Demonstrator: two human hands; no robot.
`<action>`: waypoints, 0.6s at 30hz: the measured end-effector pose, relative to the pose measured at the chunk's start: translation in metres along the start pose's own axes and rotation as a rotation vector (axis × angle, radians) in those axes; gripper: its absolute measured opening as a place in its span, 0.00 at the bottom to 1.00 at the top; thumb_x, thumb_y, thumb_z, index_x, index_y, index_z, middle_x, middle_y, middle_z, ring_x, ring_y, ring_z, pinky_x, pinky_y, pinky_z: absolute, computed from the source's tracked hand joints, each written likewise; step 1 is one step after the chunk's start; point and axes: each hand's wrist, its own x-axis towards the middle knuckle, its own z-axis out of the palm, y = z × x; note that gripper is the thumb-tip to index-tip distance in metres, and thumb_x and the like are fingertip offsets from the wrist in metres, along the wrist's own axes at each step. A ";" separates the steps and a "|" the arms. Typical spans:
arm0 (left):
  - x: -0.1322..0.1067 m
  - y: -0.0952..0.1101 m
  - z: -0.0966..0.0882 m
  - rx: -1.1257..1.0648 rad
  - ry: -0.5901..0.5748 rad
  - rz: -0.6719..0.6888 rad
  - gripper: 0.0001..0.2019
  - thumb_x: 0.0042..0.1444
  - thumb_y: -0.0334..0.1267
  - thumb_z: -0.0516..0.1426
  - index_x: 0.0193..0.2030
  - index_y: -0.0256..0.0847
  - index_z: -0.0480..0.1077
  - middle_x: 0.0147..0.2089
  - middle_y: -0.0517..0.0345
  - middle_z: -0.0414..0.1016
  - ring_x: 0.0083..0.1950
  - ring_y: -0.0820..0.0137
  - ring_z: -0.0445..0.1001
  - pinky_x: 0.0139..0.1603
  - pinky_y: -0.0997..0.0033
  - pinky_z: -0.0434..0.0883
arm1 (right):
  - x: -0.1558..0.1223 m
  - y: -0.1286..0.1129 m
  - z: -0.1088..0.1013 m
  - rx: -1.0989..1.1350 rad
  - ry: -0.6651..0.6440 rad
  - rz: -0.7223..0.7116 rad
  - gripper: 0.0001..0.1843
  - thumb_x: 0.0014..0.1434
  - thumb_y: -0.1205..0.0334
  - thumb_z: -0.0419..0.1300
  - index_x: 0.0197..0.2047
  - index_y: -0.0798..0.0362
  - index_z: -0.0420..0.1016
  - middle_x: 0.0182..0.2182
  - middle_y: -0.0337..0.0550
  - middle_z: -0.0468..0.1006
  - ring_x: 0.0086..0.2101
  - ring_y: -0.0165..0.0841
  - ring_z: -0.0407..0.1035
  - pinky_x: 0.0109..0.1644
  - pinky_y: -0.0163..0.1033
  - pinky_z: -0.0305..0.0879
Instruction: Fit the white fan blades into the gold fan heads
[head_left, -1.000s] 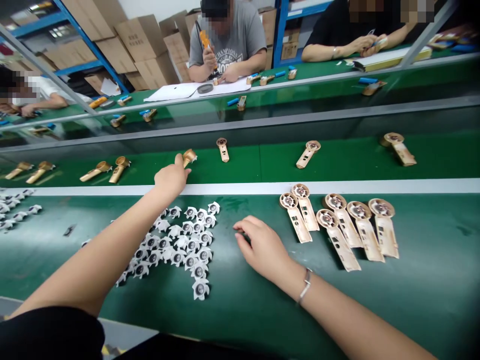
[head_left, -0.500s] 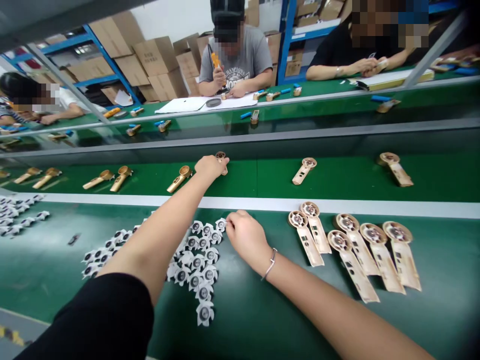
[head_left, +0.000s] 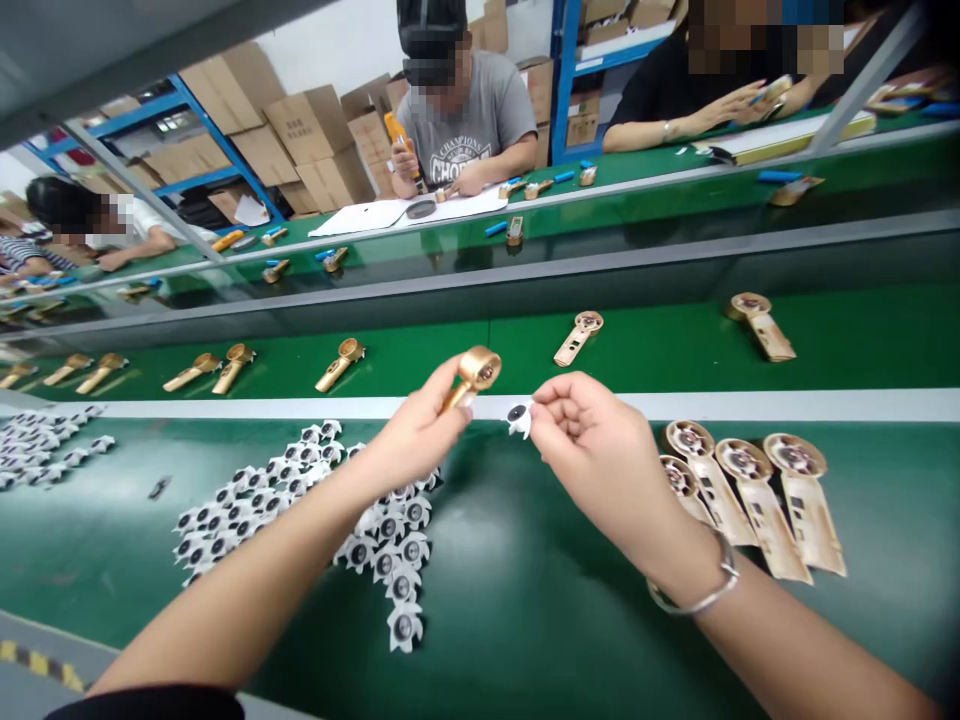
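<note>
My left hand [head_left: 409, 435] is closed around the handle of a gold handheld-fan housing [head_left: 480, 368], its round head tilted up past my fingers. To the right of it, my right hand [head_left: 604, 450] pinches a small white fan blade [head_left: 518, 418] with a dark hub by its edge. The blade and the housing are apart, both above the white strip [head_left: 652, 407] between belt and bench. Loose white fan blades [head_left: 405, 582] lie in rows under and beside my left forearm. Several gold housing halves [head_left: 795, 455] rest at the right, some hidden behind my right hand.
On the green belt [head_left: 517, 350] lie more gold housings [head_left: 577, 338], spaced out left and right. A small dark piece [head_left: 159, 488] lies on the bench at left. Beyond a metal rail [head_left: 420, 290], co-workers sit at another bench; one person [head_left: 480, 130] holds an orange tool [head_left: 395, 130].
My left hand has lifted the housing off the belt and brought it nearer. My right hand has moved right from the rows with a fan blade pinched in it.
</note>
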 end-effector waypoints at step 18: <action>-0.063 0.033 0.019 0.249 0.003 0.133 0.28 0.65 0.30 0.47 0.70 0.50 0.49 0.34 0.62 0.71 0.30 0.71 0.68 0.33 0.73 0.63 | -0.023 -0.017 0.005 -0.119 0.076 -0.132 0.05 0.62 0.68 0.58 0.40 0.49 0.66 0.28 0.32 0.77 0.26 0.26 0.73 0.28 0.30 0.65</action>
